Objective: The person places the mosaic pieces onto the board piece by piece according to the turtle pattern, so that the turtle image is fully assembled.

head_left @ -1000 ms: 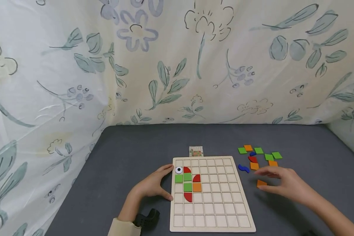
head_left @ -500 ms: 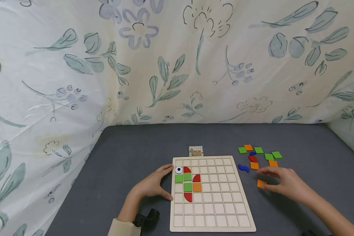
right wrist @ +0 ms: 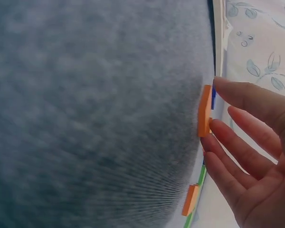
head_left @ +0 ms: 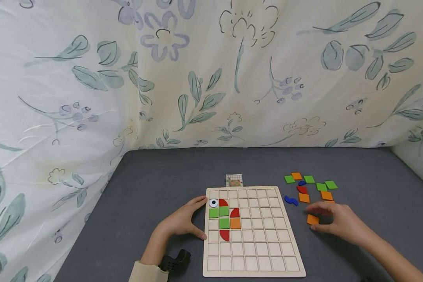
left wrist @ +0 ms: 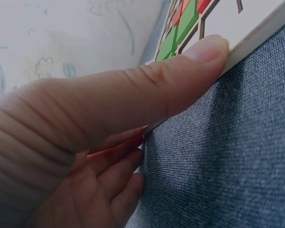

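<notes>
In the head view my left hand point(head_left: 182, 222) touches the left edge of a pale wooden grid board point(head_left: 264, 250), thumb and index finger spread apart. The left wrist view shows the thumb point(left wrist: 180, 78) against the board's rim. On the board lie a round eye piece point(head_left: 213, 203), green squares point(head_left: 224, 223), red quarter-circles point(head_left: 225, 235) and an orange square point(head_left: 235, 223). My right hand point(head_left: 342, 223) is at an orange square tile point(head_left: 312, 219) on the table, thumb and fingers on either side of it. Whether they press on its edges, I cannot tell.
Beyond my right hand lie loose tiles: several green squares point(head_left: 331, 185), more orange squares point(head_left: 304, 198), a red piece point(head_left: 302, 190) and a blue wavy piece point(head_left: 291, 201). A small picture card point(head_left: 234, 180) lies behind the board. Floral fabric point(head_left: 204, 78) hangs at the back.
My right hand has shifted slightly down, and its thumb and fingers have settled around the orange tile, which stays in place. The left hand and board have not moved.
</notes>
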A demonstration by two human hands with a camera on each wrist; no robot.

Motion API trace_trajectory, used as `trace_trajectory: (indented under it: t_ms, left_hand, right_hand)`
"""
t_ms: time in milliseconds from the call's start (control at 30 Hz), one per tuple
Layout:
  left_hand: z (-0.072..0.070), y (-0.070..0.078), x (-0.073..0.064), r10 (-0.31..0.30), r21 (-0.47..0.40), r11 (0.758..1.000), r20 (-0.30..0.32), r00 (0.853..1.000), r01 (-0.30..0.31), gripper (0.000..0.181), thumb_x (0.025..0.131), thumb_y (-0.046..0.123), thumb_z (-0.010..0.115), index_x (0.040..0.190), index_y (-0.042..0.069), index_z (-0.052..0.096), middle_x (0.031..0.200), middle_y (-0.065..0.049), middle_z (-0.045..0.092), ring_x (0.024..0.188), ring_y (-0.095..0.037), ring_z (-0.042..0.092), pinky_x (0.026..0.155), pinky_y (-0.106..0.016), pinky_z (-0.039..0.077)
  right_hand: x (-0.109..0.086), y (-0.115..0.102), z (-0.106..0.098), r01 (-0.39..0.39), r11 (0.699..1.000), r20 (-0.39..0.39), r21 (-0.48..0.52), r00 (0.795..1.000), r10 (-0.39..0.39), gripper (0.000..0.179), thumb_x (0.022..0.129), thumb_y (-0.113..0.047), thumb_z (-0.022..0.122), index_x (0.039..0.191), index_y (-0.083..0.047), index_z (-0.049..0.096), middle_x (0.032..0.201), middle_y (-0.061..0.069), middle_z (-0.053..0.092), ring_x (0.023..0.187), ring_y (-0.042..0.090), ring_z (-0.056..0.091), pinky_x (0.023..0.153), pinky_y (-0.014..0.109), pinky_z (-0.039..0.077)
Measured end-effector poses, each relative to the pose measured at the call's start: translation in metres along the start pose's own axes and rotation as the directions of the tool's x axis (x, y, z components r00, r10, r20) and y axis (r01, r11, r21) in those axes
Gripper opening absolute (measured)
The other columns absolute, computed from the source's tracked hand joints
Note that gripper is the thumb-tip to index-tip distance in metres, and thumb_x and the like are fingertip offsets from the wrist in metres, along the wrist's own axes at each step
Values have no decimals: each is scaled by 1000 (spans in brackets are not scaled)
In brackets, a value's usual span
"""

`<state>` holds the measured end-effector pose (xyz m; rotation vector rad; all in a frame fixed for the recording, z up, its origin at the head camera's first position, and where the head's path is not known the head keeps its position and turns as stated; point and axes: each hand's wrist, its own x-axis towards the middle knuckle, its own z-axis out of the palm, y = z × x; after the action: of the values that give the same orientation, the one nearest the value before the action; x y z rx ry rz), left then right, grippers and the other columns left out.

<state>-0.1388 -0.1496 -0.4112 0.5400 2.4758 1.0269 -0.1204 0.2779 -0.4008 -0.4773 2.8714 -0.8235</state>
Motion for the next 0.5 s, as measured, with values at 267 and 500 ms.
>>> trace_trajectory:
  t_ms: [267, 500]
  left_hand:
    - [1, -1, 0, -3, 7, 1000, -4, 1000, 3, 105, 60, 24, 87, 145, 4, 29, 150, -10, 24, 136, -31, 25, 102, -52, 30]
    - [1, -2, 1, -5, 14, 1000, 1, 1000, 5, 105, 61, 25, 87, 145, 5, 28, 150, -10, 24, 136, -31, 24, 102, -51, 30]
  right_hand:
    - [-4, 4, 6, 24, 999, -68, 38, 997, -21, 43, 64, -25, 83, 102, -13, 67, 100, 0, 66, 85, 8, 63, 69, 21, 51]
    - [-4, 7, 11, 56, 995, -129, 78, 991, -46, 42, 62, -20, 85, 100, -9, 68, 97, 4, 67, 82, 4, 61, 66, 21, 51]
